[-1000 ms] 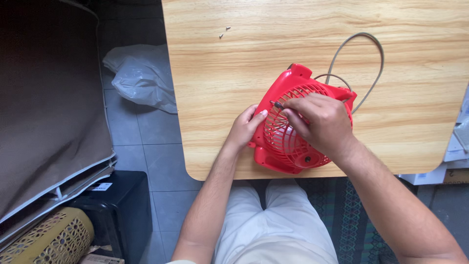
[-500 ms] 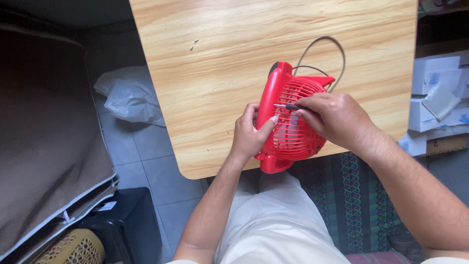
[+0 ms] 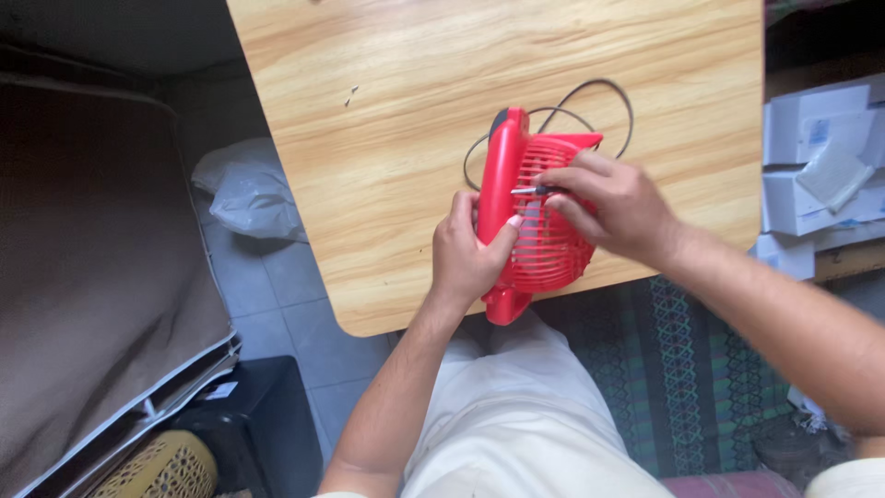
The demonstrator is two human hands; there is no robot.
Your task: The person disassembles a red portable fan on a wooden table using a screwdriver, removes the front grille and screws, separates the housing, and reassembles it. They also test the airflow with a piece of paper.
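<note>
A small red fan [image 3: 539,242] with a slatted grille stands tipped on its side at the near edge of a wooden table [image 3: 406,120]. My left hand [image 3: 468,251] grips its left rim, thumb on the grille. My right hand [image 3: 616,205] lies over the grille and pinches a thin screwdriver [image 3: 533,191], its tip pointing left at the fan's frame. A dark cord [image 3: 590,101] loops on the table behind the fan.
White boxes [image 3: 820,157] are stacked to the right of the table. A crumpled plastic bag [image 3: 247,189] lies on the tiled floor to the left, beside a brown cushion [image 3: 92,277]. A patterned rug [image 3: 691,369] lies under my legs at the right.
The fan has been turned from lying nearly flat to standing on its side. My left hand shifted onto its rim, and the view swung left.
</note>
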